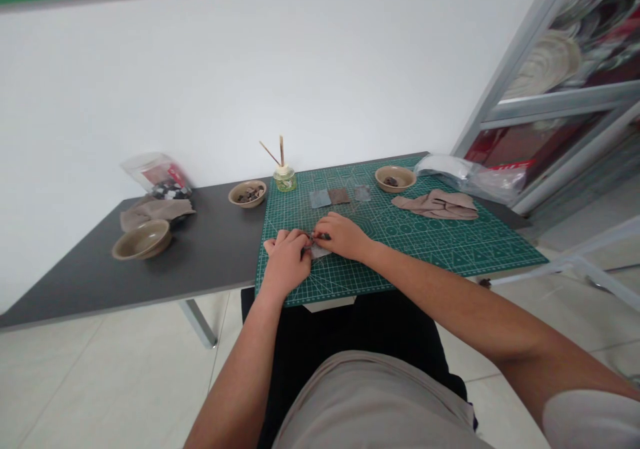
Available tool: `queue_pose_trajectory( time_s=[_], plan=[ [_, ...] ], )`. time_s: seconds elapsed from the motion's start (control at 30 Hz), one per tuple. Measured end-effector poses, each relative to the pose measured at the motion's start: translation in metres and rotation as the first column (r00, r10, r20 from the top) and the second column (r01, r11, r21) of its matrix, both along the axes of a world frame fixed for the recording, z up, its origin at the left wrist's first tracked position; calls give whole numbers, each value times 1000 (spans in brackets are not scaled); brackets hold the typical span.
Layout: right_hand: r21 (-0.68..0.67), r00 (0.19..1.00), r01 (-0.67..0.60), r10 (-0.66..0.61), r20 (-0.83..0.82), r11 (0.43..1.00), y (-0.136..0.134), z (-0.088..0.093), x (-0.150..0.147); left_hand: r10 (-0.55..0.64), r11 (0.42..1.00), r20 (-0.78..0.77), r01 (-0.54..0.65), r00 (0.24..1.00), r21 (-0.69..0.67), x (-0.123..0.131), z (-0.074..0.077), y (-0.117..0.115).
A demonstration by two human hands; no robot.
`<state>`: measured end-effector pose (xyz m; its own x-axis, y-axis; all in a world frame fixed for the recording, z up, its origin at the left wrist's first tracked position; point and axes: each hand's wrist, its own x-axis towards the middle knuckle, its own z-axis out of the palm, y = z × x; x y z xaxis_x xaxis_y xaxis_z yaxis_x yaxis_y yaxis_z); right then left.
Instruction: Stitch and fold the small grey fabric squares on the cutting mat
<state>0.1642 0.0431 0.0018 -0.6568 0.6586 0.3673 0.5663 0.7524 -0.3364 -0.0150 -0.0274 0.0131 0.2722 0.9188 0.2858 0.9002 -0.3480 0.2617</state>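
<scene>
My left hand [287,262] and my right hand [340,236] meet over the near part of a green cutting mat [425,249]. Between my fingertips is a small dark piece [321,236], which my right fingers pinch. Under it lies a pale grey square [320,252], held by my left fingers, though the fingers partly hide it. Farther up the mat lie a blue-grey square [320,198], a brown square [339,196] and a translucent square [363,192], all out of reach of my fingers.
A tan bowl [395,178] and a beige cloth [435,204] lie on the mat. On the dark grey table [215,229] stand a jar with sticks [285,179], two more bowls [249,193] and a plastic bag of tiles [157,176].
</scene>
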Motion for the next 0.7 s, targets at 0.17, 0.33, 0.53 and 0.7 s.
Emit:
queue_pose_trajectory(
  time_s=[0.17,0.33,0.53,0.7],
  plan=[
    [-7,1000,5,-5,-29,1000,-5,0,8,3,1000,9,-3,1000,-12,0,0,1],
    [-74,963,43,-61,-264,996,-9,-1,11,16,1000,-4,-16,1000,-23,1,1,1],
    [-228,902,-83,-24,-430,970,-10,1,9,10,1000,-12,-10,1000,-3,2,3,-2],
    [-367,855,-98,-111,-507,925,-10,2,10,-32,999,-52,31,998,-24,2,6,-4]
  ],
)
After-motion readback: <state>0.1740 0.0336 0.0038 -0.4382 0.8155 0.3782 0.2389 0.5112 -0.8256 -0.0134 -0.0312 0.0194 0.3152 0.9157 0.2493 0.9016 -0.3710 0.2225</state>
